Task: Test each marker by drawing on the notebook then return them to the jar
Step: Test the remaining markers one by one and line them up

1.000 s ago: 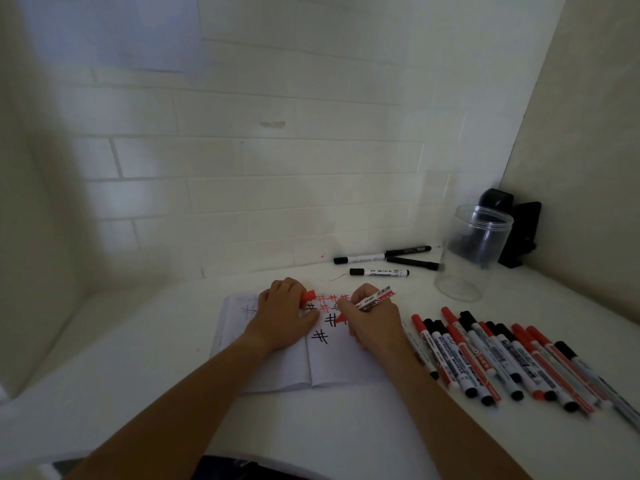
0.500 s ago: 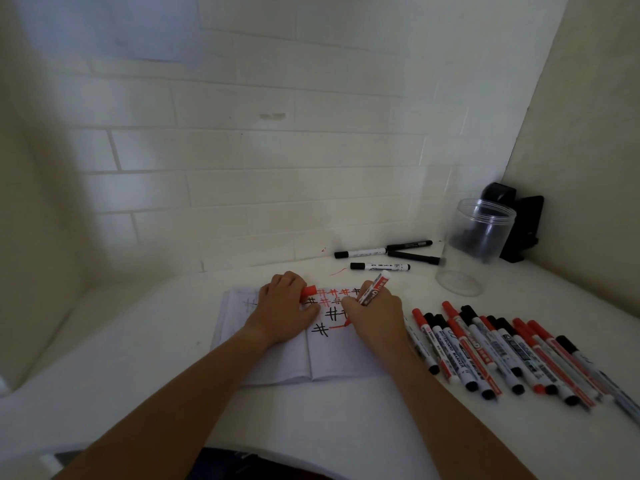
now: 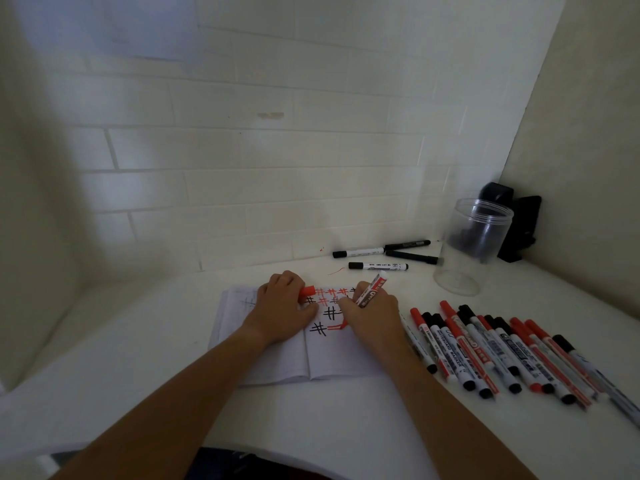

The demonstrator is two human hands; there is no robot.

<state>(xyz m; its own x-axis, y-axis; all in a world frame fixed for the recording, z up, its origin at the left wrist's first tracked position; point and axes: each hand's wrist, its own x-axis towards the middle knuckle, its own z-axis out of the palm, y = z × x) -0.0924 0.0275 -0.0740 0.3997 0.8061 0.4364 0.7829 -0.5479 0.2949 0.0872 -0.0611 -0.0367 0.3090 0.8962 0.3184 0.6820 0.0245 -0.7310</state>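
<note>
An open notebook [image 3: 277,365] lies on the white table, its right page covered with red and black hash marks. My right hand [image 3: 372,317] grips an uncapped red marker [image 3: 372,289], its tip down on the page beside fresh red strokes. My left hand [image 3: 280,313] rests on the notebook and holds the marker's red cap [image 3: 307,291] in its fingers. A clear plastic jar [image 3: 472,244] stands upright at the back right, apart from both hands.
A row of several capped red and black markers [image 3: 502,355] lies right of the notebook. Three black markers [image 3: 379,266] lie by the tiled back wall. A black object [image 3: 519,226] stands behind the jar in the corner.
My right hand has slid down the page with the marker, leaving new red strokes next to the lowest black mark. My left hand has stayed put with the cap.
</note>
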